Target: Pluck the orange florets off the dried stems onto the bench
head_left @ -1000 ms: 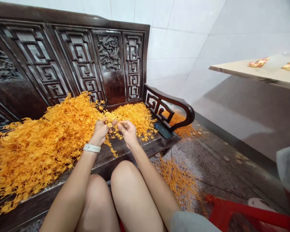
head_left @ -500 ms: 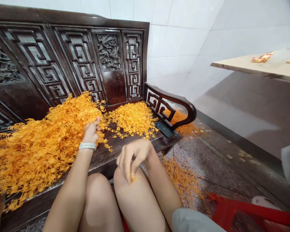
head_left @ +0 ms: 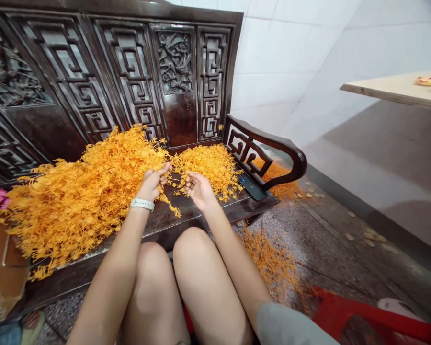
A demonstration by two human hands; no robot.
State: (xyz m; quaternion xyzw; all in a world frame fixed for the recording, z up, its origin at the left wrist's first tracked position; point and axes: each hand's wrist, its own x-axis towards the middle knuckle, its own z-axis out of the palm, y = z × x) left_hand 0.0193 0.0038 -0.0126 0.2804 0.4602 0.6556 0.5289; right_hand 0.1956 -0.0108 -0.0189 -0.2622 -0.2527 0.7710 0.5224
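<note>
My left hand (head_left: 153, 184), with a pale watch on its wrist, is at the right edge of a large heap of orange plastic-looking sprigs (head_left: 93, 196). Its thumb and index finger look pinched at a thin orange sprig (head_left: 173, 157), though the fingertips partly hide it. My right hand (head_left: 201, 190) hovers just in front of a smaller pile of loose orange pieces (head_left: 215, 165), fingers loosely curled and apart, with nothing visible in them. A small blurred orange piece (head_left: 221, 127) appears in front of the bench back, above the smaller pile.
Both piles lie on a dark carved wooden bench (head_left: 181, 115). A phone (head_left: 253, 189) lies by its armrest (head_left: 296, 155). Orange scraps (head_left: 273, 258) cover the floor, near a red stool (head_left: 330, 311). Left is a cardboard box (head_left: 7, 254); at right a board shelf (head_left: 391, 89) juts out.
My right hand has moved from above my knee forward to the smaller pile, and the orange bit it pinched is gone from its fingers. My left hand stays by the heap. The view has shifted left.
</note>
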